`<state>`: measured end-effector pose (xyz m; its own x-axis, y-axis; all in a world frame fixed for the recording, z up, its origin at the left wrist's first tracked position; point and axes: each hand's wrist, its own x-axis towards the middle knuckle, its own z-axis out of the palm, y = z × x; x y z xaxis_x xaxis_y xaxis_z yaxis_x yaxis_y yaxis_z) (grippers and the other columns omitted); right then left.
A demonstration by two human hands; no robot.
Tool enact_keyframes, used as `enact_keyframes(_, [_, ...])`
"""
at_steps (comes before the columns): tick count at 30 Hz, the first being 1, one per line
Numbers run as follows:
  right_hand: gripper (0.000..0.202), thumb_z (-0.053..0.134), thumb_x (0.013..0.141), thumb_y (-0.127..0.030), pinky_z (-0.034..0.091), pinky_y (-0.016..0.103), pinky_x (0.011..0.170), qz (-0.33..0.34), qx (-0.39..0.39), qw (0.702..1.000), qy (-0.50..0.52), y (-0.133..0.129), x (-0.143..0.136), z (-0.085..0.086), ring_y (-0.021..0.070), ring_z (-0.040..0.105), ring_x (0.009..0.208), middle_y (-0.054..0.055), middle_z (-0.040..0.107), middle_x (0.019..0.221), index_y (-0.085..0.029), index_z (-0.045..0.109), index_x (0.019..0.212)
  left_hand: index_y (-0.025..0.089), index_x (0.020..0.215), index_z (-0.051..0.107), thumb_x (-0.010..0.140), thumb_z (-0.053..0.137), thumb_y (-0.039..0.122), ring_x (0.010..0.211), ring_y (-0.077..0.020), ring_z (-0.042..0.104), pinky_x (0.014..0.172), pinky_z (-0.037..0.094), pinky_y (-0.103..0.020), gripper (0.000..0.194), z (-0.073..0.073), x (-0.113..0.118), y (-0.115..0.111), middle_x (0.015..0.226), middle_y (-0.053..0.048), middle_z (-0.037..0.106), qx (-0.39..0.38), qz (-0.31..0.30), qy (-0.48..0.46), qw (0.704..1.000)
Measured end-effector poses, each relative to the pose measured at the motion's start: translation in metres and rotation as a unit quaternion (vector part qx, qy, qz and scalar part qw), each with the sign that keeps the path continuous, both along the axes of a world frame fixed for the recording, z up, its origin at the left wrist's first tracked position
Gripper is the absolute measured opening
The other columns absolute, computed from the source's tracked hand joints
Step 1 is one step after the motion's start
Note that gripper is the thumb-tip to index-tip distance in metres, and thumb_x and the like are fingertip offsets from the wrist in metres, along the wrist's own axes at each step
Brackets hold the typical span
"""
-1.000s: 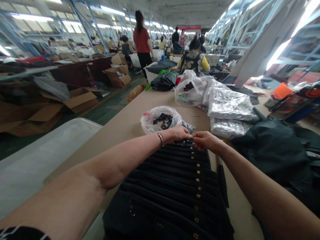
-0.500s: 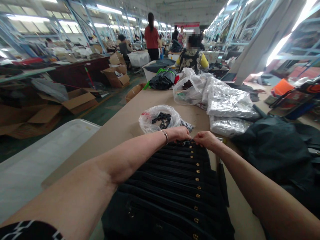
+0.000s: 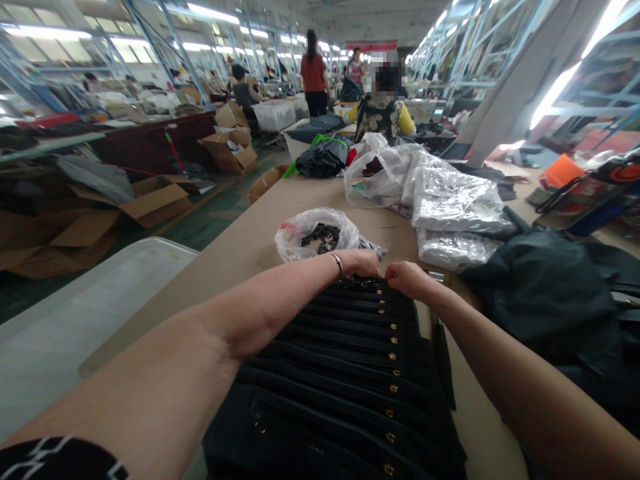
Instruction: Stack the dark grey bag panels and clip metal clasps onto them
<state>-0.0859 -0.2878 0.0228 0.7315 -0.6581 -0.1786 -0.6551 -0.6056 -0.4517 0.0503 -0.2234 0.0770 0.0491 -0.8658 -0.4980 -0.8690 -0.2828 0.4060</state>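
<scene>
A row of overlapping black fabric pieces [image 3: 320,393], which look like flat bags, lies before me on the table. Small gold metal fittings [image 3: 393,357] run in a line down their right side. At the far end of the row, my left hand [image 3: 364,263] is closed with its fingertips pinched at the edge of the last piece. Close beside it, my right hand [image 3: 404,277] is closed in a pinch too, the fingertips almost meeting. Whatever sits between the fingers is too small and hidden to name. Just beyond my left hand stands a clear plastic bag [image 3: 290,243] of small black parts with metal bits.
Clear-wrapped packages [image 3: 457,203] are stacked behind my right hand. Dark green-black fabric [image 3: 545,300] is heaped at the right. A white plastic bin [image 3: 135,280] stands left of the table [image 3: 225,247], with open cardboard boxes [image 3: 157,200] beyond. A co-worker [image 3: 383,117] sits past the far end.
Both hands stay pinched at the far edge, with the fingers slightly shifted and the right hand more curled. The view has shifted a little. The standing person in red has moved a bit.
</scene>
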Motion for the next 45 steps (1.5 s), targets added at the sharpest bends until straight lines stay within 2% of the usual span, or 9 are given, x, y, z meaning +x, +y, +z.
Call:
enact_keyframes(13, [0.021, 0.048, 0.078, -0.021, 0.038, 0.025, 0.066, 0.028, -0.091, 0.995, -0.003, 0.006, 0.004, 0.006, 0.0168, 0.057, 0.074, 0.004, 0.065, 0.079, -0.021, 0.068, 0.083, 0.013, 0.057, 0.059, 0.066, 0.065, 0.017, 0.048, -0.0186, 0.048, 0.054, 0.043, -0.031, 0.012, -0.002, 0.019, 0.007, 0.048, -0.004, 0.05, -0.007, 0.039, -0.008, 0.999])
enact_keyframes(20, [0.028, 0.055, 0.077, -0.016, 0.039, 0.028, 0.081, 0.22, -0.087, 0.971, -0.035, 0.03, 0.02, 0.007, 0.0194, 0.054, 0.088, 0.006, 0.057, 0.091, -0.025, 0.07, 0.098, 0.014, 0.047, 0.052, 0.065, 0.063, 0.015, 0.043, -0.0132, 0.041, 0.049, 0.037, -0.026, 0.021, 0.005, 0.043, 0.018, 0.044, -0.002, 0.046, -0.035, 0.062, 0.005, 0.997])
enact_keyframes(23, [0.02, 0.053, 0.083, -0.023, 0.038, 0.031, 0.083, 0.184, -0.082, 0.977, -0.075, 0.033, 0.026, 0.007, 0.0204, 0.051, 0.089, 0.006, 0.055, 0.086, -0.023, 0.072, 0.09, 0.013, 0.05, 0.054, 0.067, 0.062, 0.017, 0.042, -0.0111, 0.038, 0.044, 0.031, -0.023, 0.019, 0.011, 0.051, 0.026, 0.044, -0.001, 0.045, -0.055, 0.063, 0.026, 0.996])
enact_keyframes(25, [0.016, 0.056, 0.08, -0.024, 0.039, 0.03, 0.083, 0.101, 0.003, 0.978, -0.18, 0.033, 0.027, 0.011, 0.0186, 0.05, 0.086, 0.005, 0.055, 0.084, -0.022, 0.071, 0.083, 0.013, 0.058, 0.059, 0.071, 0.059, 0.021, 0.043, -0.0111, 0.039, 0.042, 0.028, -0.022, 0.015, 0.014, 0.055, 0.033, 0.047, 0.0, 0.046, -0.075, 0.066, 0.051, 0.994])
enact_keyframes(28, [0.017, 0.058, 0.075, -0.033, 0.042, 0.027, 0.066, -0.031, 0.166, 0.937, -0.306, 0.031, 0.024, 0.019, 0.0137, 0.05, 0.064, 0.001, 0.055, 0.067, -0.017, 0.064, 0.078, 0.013, 0.076, 0.065, 0.077, 0.054, 0.026, 0.05, -0.0105, 0.044, 0.044, 0.03, -0.02, 0.017, 0.011, 0.057, 0.04, 0.059, 0.0, 0.052, -0.109, 0.07, 0.104, 0.986])
enact_keyframes(31, [0.026, 0.054, 0.073, -0.042, 0.043, 0.026, 0.052, -0.083, 0.251, 0.904, -0.336, 0.031, 0.016, 0.025, 0.0122, 0.05, 0.052, -0.001, 0.054, 0.06, -0.017, 0.054, 0.08, 0.014, 0.091, 0.067, 0.077, 0.055, 0.027, 0.06, -0.0101, 0.049, 0.053, 0.036, -0.019, 0.023, 0.001, 0.052, 0.045, 0.072, -0.001, 0.06, -0.121, 0.089, 0.228, 0.962])
enact_keyframes(34, [0.029, 0.057, 0.068, -0.042, 0.048, 0.026, 0.053, -0.113, 0.316, 0.871, -0.358, 0.037, 0.008, 0.026, 0.0126, 0.056, 0.055, 0.001, 0.058, 0.063, -0.017, 0.049, 0.08, 0.013, 0.088, 0.066, 0.076, 0.057, 0.032, 0.059, -0.0098, 0.048, 0.056, 0.037, -0.02, 0.024, -0.008, 0.041, 0.047, 0.069, 0.0, 0.058, -0.112, 0.104, 0.321, 0.935])
enact_keyframes(40, [0.032, 0.07, 0.063, -0.035, 0.052, 0.024, 0.058, -0.159, 0.438, 0.785, -0.408, 0.05, -0.004, 0.019, 0.0123, 0.061, 0.059, 0.002, 0.063, 0.068, -0.017, 0.051, 0.082, 0.012, 0.078, 0.061, 0.075, 0.056, 0.03, 0.056, -0.0086, 0.044, 0.054, 0.035, -0.019, 0.02, -0.014, 0.026, 0.045, 0.063, 0.002, 0.052, -0.138, 0.101, 0.308, 0.936])
enact_keyframes(45, [0.029, 0.058, 0.071, -0.045, 0.045, 0.021, 0.05, -0.128, 0.299, 0.891, -0.316, 0.048, -0.009, 0.013, 0.0098, 0.055, 0.052, 0.001, 0.06, 0.063, -0.017, 0.05, 0.074, 0.013, 0.08, 0.062, 0.079, 0.053, 0.031, 0.052, -0.0089, 0.041, 0.048, 0.03, -0.02, 0.02, -0.013, 0.018, 0.045, 0.059, 0.003, 0.05, -0.13, 0.057, 0.233, 0.962])
